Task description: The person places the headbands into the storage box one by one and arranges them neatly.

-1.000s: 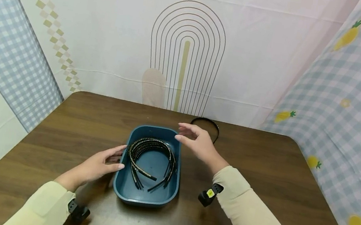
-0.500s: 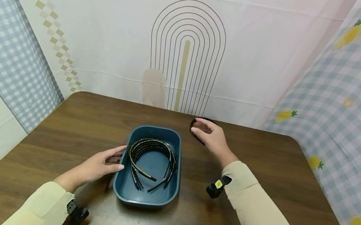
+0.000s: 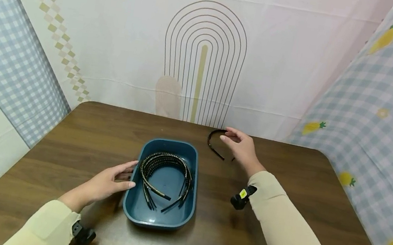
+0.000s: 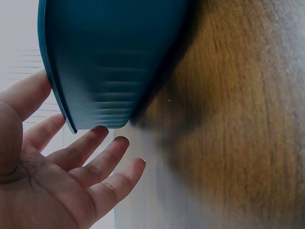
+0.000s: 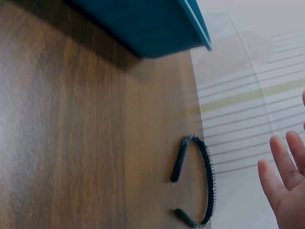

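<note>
A blue plastic bin (image 3: 168,180) stands mid-table with several thin black-and-gold headbands (image 3: 166,159) nested inside it. My left hand (image 3: 109,181) rests at the bin's left side, thumb and fingertips at the rim. In the left wrist view, that hand's fingers (image 4: 107,191) are spread beside the bin's outer wall (image 4: 114,43). Over by the table's back edge lies one more black headband (image 3: 211,142), beaded along its outer curve. My right hand (image 3: 243,149) hovers over its right part with relaxed fingers, hiding some of it. The right wrist view shows the whole headband (image 5: 209,176) on the table, apart from the fingers.
The brown wooden table (image 3: 285,185) ends at a white cloth backdrop (image 3: 124,45) with arch lines. Checked blue cloth (image 3: 375,135) hangs on the right, and similar cloth (image 3: 14,51) hangs on the left.
My right hand has moved right and back, from above the bin's far right corner to the loose headband. The headband has turned, its ends now facing nearer me. My left hand stays put.
</note>
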`<state>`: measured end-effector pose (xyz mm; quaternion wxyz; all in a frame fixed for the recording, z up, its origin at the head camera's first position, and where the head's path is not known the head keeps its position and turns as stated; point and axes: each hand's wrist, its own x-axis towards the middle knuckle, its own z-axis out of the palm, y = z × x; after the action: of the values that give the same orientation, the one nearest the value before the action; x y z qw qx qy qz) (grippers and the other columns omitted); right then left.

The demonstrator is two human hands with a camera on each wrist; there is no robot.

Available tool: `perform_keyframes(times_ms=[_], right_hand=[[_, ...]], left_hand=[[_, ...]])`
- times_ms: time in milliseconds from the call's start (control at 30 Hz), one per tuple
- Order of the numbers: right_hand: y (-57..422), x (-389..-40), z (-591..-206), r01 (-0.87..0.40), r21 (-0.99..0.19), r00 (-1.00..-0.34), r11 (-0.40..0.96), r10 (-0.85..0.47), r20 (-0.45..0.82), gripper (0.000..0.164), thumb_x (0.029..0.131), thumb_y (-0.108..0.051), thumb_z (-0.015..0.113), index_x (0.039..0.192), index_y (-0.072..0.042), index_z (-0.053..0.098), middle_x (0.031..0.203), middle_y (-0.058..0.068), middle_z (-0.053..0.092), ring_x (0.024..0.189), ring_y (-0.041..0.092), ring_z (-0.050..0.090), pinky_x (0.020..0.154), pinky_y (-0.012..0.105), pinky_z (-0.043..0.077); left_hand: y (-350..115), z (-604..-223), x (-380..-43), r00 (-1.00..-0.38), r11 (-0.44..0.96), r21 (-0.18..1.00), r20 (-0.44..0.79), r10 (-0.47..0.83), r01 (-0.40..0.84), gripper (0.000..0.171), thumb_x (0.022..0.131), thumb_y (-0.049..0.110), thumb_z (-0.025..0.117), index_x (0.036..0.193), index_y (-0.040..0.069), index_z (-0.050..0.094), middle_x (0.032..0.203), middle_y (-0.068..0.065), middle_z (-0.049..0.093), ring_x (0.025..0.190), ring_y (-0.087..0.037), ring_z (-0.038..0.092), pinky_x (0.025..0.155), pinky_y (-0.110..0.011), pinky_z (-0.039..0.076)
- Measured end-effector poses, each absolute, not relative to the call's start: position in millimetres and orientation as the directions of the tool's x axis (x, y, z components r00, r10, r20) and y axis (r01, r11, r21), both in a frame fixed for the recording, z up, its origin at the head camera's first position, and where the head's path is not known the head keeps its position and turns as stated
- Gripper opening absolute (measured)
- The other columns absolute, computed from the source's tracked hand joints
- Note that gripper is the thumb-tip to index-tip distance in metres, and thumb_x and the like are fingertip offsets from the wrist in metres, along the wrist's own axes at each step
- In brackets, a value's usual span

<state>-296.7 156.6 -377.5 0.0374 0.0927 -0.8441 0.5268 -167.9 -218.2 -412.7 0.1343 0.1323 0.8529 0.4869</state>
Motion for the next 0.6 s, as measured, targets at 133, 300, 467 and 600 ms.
perform_keyframes(times_ms=[133,300,467,600], right_hand=[[161,-302,-380,-0.191,-0.881,-0.982,0.433,-0.080,0.173,0.047,0.093,-0.023,0.065,0.135,-0.003,0.055,0.126,0.021,0.059,0.116,0.030,0.055,0.092,0.039,0.047],[167,-308,-386,-0.175,-0.879,-0.983,0.443,-0.032,0.180,0.047,0.093,-0.022,0.065,0.134,0.000,0.055,0.124,0.022,0.059,0.116,0.031,0.055,0.093,0.040,0.046],[175,-315,-393,-0.155,-0.877,-0.983,0.455,0.016,0.182,0.045,0.093,-0.021,0.065,0.133,0.000,0.056,0.123,0.022,0.059,0.118,0.032,0.056,0.096,0.042,0.046],[181,-318,-397,-0.140,-0.869,-0.981,0.474,0.053,0.187,0.045,0.094,-0.020,0.065,0.133,0.000,0.056,0.122,0.022,0.060,0.117,0.032,0.057,0.098,0.042,0.046]], left_hand=[[-217,-411,-167,-0.931,0.491,0.867,-0.106,0.349,0.086,0.066,0.096,0.021,0.061,0.150,0.002,0.030,0.144,-0.030,0.041,0.130,-0.044,0.043,0.101,-0.052,0.042],[-217,-411,-167,-0.930,0.489,0.867,-0.100,0.353,0.092,0.066,0.096,0.022,0.061,0.150,0.001,0.030,0.143,-0.031,0.041,0.130,-0.045,0.043,0.101,-0.052,0.042],[-218,-411,-167,-0.932,0.490,0.867,-0.100,0.349,0.091,0.066,0.096,0.021,0.062,0.150,0.001,0.030,0.143,-0.030,0.042,0.130,-0.045,0.043,0.102,-0.052,0.041],[-218,-411,-167,-0.930,0.488,0.867,-0.090,0.355,0.103,0.065,0.096,0.020,0.061,0.150,0.000,0.030,0.143,-0.031,0.042,0.129,-0.045,0.044,0.102,-0.052,0.042]])
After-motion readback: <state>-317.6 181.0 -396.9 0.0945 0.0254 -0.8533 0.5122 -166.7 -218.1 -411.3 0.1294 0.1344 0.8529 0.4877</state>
